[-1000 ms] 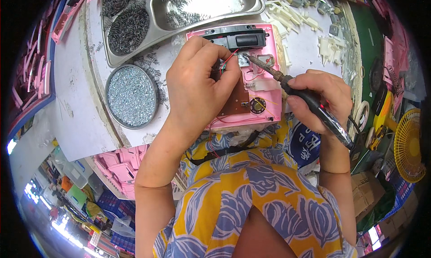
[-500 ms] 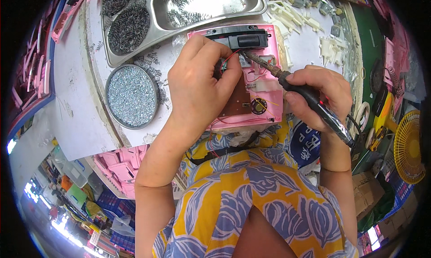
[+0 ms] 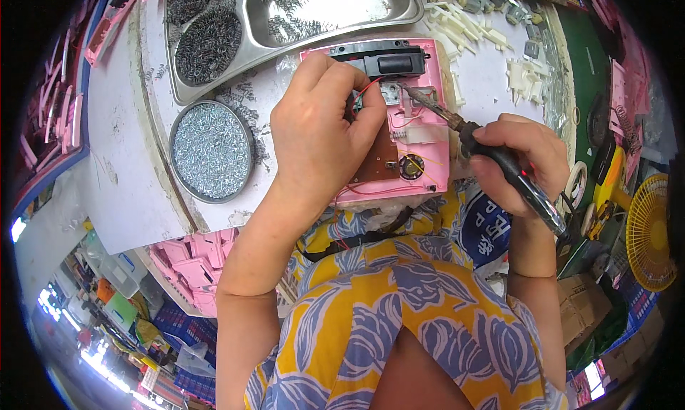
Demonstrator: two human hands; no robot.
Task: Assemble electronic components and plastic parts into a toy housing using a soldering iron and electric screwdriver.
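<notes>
In front of me lies an open pink plastic casing [image 3: 437, 178] with a brown circuit board [image 3: 376, 164], a round black part [image 3: 412, 167] and a long black module [image 3: 399, 65] along its far edge. My left hand [image 3: 314, 128] is closed in a pinch over the casing's left side, on a thin red wire [image 3: 368, 87]. Its fingers partly hide the board and a small green part. My right hand [image 3: 528, 160] grips the black handle of a soldering iron [image 3: 508, 166]. The iron's tip points left over the casing, close to a small metal piece [image 3: 390, 93].
A round dish of small screws [image 3: 212, 152] stands on the left. Behind it is a metal tray [image 3: 253, 48] with springs. White plastic parts [image 3: 526, 80] lie at the far right. A yellow fan [image 3: 651, 232] stands right; pink parts [image 3: 191, 264] sit below the table's left edge.
The soldering iron has drawn back slightly to the right, its tip away from my left fingertips. My left hand keeps its pinch almost in place.
</notes>
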